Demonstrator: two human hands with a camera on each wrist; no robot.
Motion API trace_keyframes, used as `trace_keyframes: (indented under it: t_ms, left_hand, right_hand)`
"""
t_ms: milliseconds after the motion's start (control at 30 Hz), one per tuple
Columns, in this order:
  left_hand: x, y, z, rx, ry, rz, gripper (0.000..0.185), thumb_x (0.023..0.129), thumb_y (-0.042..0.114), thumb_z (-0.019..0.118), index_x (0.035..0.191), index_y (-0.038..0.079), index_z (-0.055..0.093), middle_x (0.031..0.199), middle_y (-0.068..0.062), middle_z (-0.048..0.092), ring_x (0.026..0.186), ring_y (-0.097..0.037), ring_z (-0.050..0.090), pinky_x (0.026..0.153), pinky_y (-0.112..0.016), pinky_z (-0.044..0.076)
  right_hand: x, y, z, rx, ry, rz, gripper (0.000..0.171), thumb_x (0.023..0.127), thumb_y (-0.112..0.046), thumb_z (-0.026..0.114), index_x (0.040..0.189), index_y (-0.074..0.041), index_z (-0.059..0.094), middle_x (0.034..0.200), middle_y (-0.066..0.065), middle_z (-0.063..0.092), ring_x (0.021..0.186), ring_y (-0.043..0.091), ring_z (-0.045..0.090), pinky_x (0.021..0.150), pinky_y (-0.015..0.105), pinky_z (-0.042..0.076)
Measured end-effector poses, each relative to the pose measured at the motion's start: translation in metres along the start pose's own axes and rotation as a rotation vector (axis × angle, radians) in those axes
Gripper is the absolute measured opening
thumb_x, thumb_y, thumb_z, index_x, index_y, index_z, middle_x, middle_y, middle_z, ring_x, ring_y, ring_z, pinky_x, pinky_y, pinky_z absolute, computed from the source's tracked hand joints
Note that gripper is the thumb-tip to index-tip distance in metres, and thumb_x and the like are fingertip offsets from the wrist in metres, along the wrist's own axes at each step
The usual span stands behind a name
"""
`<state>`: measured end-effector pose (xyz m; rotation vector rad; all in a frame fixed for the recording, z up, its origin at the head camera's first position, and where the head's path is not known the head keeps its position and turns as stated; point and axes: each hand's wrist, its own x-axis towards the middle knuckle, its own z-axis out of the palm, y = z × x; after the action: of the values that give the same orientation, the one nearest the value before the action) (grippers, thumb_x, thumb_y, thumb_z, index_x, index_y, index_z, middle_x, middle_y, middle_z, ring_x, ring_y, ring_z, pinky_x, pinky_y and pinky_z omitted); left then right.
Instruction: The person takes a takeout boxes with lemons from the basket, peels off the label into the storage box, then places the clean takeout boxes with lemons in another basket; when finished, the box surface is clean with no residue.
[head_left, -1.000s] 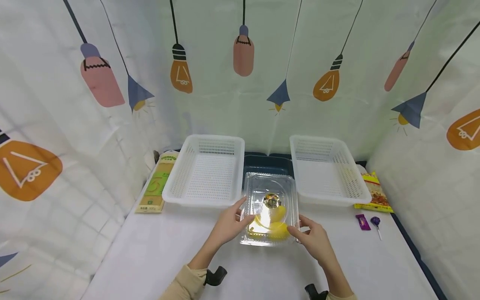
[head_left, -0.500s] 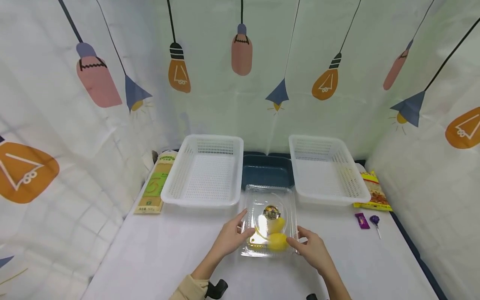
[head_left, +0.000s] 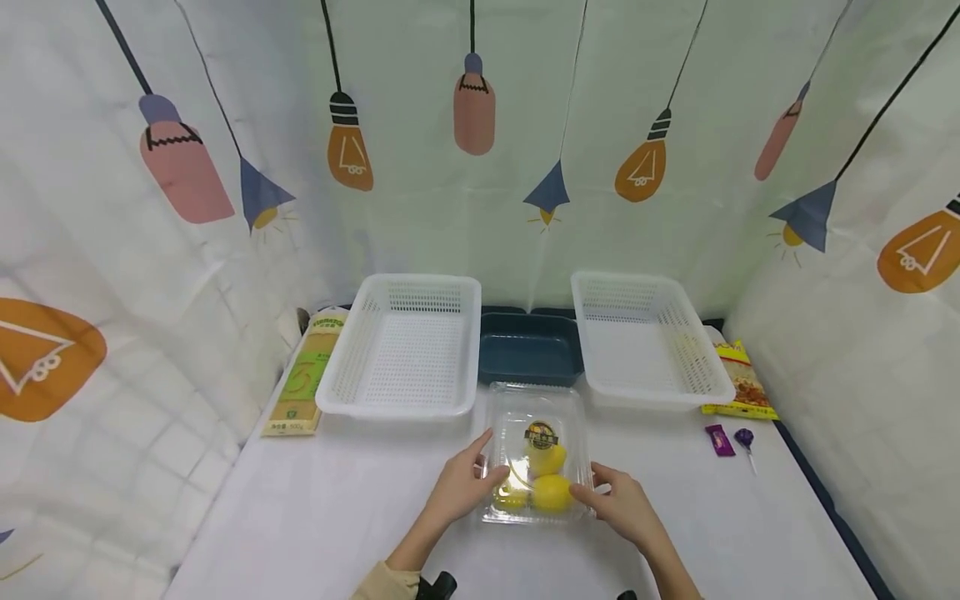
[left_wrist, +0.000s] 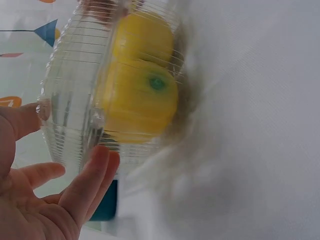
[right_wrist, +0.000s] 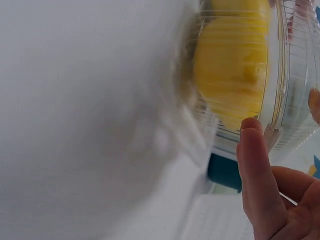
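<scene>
A clear plastic clamshell box [head_left: 517, 408] with a dark and gold round label lies between both hands, in the middle of the head view. Inside it are yellow lemons [head_left: 551, 493], crowded toward the near end. My left hand [head_left: 459, 485] holds the box's left edge, thumb on the lid and fingers at the rim. On the opposite edge my right hand [head_left: 622, 504] grips it the same way. In the left wrist view, one lemon [left_wrist: 142, 100] shows a green stem spot through the ribbed wall. The box's underside is close over the white cloth in both wrist views.
Behind the box sits a dark blue tray [head_left: 531, 346], flanked by a white left basket [head_left: 397, 408] and a white right basket [head_left: 660, 393]. A noodle-like packet [head_left: 306, 379] lies far left. At right are a yellow snack bag [head_left: 744, 383], a purple-wrapped candy [head_left: 720, 440] and a lollipop [head_left: 744, 437].
Both hands have brought the box nearer to the person and lower, away from the blue tray, which now shows more. The lemons are seen more clearly; the head view has shifted slightly.
</scene>
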<state>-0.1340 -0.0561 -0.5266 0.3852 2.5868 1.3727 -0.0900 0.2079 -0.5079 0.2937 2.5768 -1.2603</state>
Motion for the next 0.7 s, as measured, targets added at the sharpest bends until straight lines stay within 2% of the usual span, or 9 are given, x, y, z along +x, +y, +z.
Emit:
trace_keyframes:
  t_ms: [133, 333, 400, 500, 600, 700]
  left_hand:
    - [-0.003, 0.001, 0.003, 0.019, 0.03, -0.021, 0.076, 0.088, 0.044, 0.069, 0.148, 0.005, 0.044, 0.092, -0.011, 0.065, 0.071, -0.011, 0.049, 0.059, -0.024, 0.04]
    - [-0.011, 0.001, 0.009, 0.025, 0.045, -0.042, 0.073, 0.086, 0.042, 0.071, 0.144, 0.002, 0.049, 0.093, -0.011, 0.068, 0.076, -0.011, 0.055, 0.061, -0.025, 0.044]
    - [-0.011, 0.002, 0.01, 0.023, 0.05, -0.04, 0.073, 0.086, 0.042, 0.071, 0.143, 0.002, 0.049, 0.093, -0.011, 0.069, 0.078, -0.012, 0.058, 0.061, -0.026, 0.046]
    - [-0.009, 0.004, 0.01, 0.025, 0.066, -0.044, 0.072, 0.086, 0.042, 0.071, 0.142, 0.002, 0.05, 0.094, -0.011, 0.069, 0.079, -0.014, 0.06, 0.061, -0.027, 0.047]
    - [-0.007, 0.005, 0.008, 0.031, 0.08, -0.051, 0.07, 0.086, 0.041, 0.071, 0.142, 0.002, 0.051, 0.095, -0.012, 0.07, 0.08, -0.015, 0.061, 0.062, -0.028, 0.048]
    - [-0.005, 0.006, 0.007, 0.036, 0.078, -0.055, 0.071, 0.087, 0.041, 0.071, 0.142, 0.002, 0.051, 0.096, -0.013, 0.07, 0.079, -0.014, 0.06, 0.062, -0.028, 0.047]
  right_hand:
    - [0.001, -0.004, -0.004, -0.107, -0.02, -0.014, 0.071, 0.086, -0.039, 0.073, 0.136, 0.008, 0.054, 0.101, 0.01, 0.072, 0.077, 0.018, 0.066, 0.063, 0.034, 0.055]
    - [0.004, -0.021, -0.02, -0.35, -0.002, -0.079, 0.075, 0.081, -0.048, 0.076, 0.134, 0.003, 0.058, 0.119, 0.019, 0.071, 0.096, 0.029, 0.071, 0.071, 0.044, 0.058]
    - [0.011, -0.032, -0.027, -0.361, 0.02, -0.144, 0.067, 0.083, -0.044, 0.075, 0.131, 0.0, 0.061, 0.124, 0.018, 0.069, 0.101, 0.032, 0.07, 0.074, 0.045, 0.058]
    - [0.028, -0.053, -0.035, -0.348, 0.023, -0.274, 0.043, 0.088, -0.032, 0.073, 0.123, -0.006, 0.067, 0.122, 0.015, 0.07, 0.102, 0.029, 0.07, 0.078, 0.044, 0.058]
    - [0.048, -0.074, -0.039, -0.352, -0.026, -0.397, 0.026, 0.09, -0.021, 0.072, 0.114, -0.01, 0.071, 0.115, 0.011, 0.073, 0.097, 0.024, 0.071, 0.08, 0.039, 0.059]
    - [0.066, -0.091, -0.039, -0.417, -0.1, -0.491, 0.021, 0.089, -0.017, 0.072, 0.109, -0.01, 0.073, 0.109, 0.009, 0.075, 0.091, 0.018, 0.07, 0.077, 0.035, 0.059]
